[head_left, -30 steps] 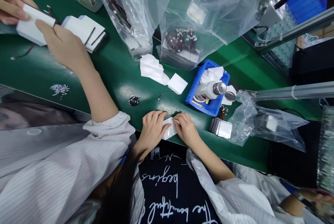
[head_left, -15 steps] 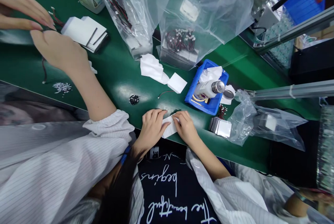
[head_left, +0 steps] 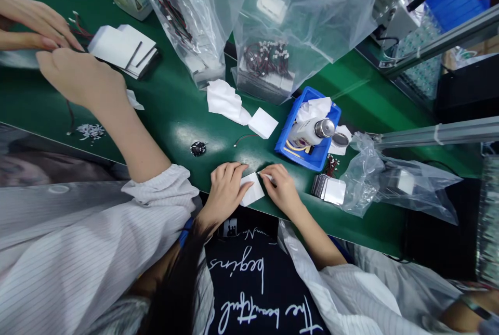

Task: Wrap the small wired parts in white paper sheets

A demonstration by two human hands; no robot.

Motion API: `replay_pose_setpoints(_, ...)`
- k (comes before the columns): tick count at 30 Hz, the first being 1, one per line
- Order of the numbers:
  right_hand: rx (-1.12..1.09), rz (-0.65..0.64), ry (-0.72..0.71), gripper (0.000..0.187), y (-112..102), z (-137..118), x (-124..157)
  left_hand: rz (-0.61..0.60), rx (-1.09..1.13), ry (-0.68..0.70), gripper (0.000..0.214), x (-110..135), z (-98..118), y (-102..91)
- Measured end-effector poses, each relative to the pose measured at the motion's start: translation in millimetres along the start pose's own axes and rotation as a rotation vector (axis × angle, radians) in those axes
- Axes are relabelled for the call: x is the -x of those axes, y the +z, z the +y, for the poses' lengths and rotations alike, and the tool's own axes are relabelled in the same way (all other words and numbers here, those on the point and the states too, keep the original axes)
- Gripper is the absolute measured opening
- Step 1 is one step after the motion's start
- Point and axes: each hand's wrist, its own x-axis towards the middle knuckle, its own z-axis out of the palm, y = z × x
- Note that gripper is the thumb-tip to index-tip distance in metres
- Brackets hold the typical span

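Observation:
At the bench's near edge lies a flat white square piece (head_left: 252, 191). My left hand (head_left: 224, 189) grips its left side, with the thumb on top. Just off its right edge, my right hand (head_left: 283, 189) is closed in a pinch, and a small whitish bit shows at the fingers, too small to name. Beyond my hands rests another white square block (head_left: 263, 123) with a thin dark wire (head_left: 245, 138) beside it. A crumpled white tissue (head_left: 225, 101) touches that block's left side. To the left sits a small heap of black bits (head_left: 198, 149).
A blue bin (head_left: 280, 142) holds a white bottle (head_left: 307, 133) and tissue. Plastic bags (head_left: 268, 72) with wired parts stand behind. Right of me is a stack of white-faced pieces (head_left: 334, 191). A co-worker's hands (head_left: 81, 75) work at left near white pieces (head_left: 127, 49).
My right hand has drawn back rightward off the white square piece, uncovering more of its face. My left hand keeps its hold. The co-worker's hands have barely moved.

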Motion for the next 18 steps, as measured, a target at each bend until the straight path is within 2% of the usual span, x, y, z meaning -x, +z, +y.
replay_pose_setpoints(4,0.057,-0.076,-0.034,0.020,3.4,-3.0,-1.5,0.011,0.009,0.005,0.040,0.8,-1.2,0.9)
replay_pose_setpoints(8,0.026,-0.020,-0.016,0.017,2.3,-1.0,-6.9,0.002,0.015,-0.005,0.041,1.3,-1.3,0.4)
replay_pose_setpoints(12,-0.019,0.028,-0.005,0.014,-5.0,0.7,-0.7,0.003,0.012,-0.002,0.041,1.1,-0.7,-0.1)
replay_pose_setpoints(18,0.035,-0.066,-0.038,0.016,-17.5,7.3,17.7,0.004,0.010,-0.013,0.041,0.5,-0.8,0.3)
